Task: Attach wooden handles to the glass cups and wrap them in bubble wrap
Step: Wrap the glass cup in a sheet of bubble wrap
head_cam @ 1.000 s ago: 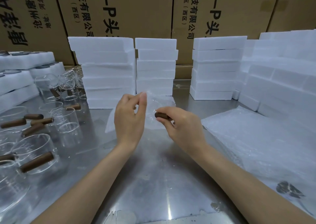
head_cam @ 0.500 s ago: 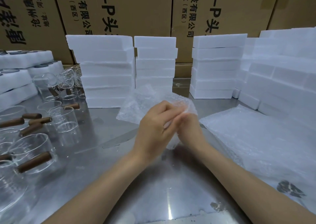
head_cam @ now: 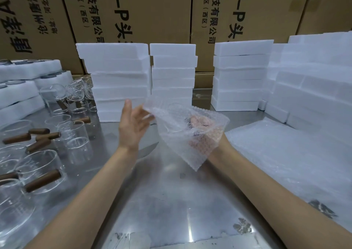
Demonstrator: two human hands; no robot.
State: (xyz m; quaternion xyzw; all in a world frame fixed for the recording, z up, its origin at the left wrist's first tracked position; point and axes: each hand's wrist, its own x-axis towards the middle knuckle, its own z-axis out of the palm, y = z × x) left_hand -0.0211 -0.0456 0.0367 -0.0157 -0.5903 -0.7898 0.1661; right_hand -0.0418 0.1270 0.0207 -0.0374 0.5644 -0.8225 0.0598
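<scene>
A sheet of bubble wrap [head_cam: 192,153] hangs above the steel table [head_cam: 171,201], draped over my right hand [head_cam: 220,144]. That hand shows only dimly through the bubbles and grips a glass cup [head_cam: 172,119] by its dark wooden handle inside the wrap. My left hand [head_cam: 133,128] is beside it on the left, fingers spread and fairly straight, fingertips touching the sheet's upper left corner. To the left on the table stand several glass cups with wooden handles [head_cam: 42,180] and plain glass cups [head_cam: 80,144].
Stacks of white foam blocks [head_cam: 118,81] line the back of the table and fill the right side [head_cam: 314,88]. A pile of bubble wrap sheets [head_cam: 285,157] lies at the right. Cardboard boxes [head_cam: 152,10] form the wall behind.
The wrap has come over my right hand and the cup. My left hand has moved off to the left and opened, now only at the sheet's corner.
</scene>
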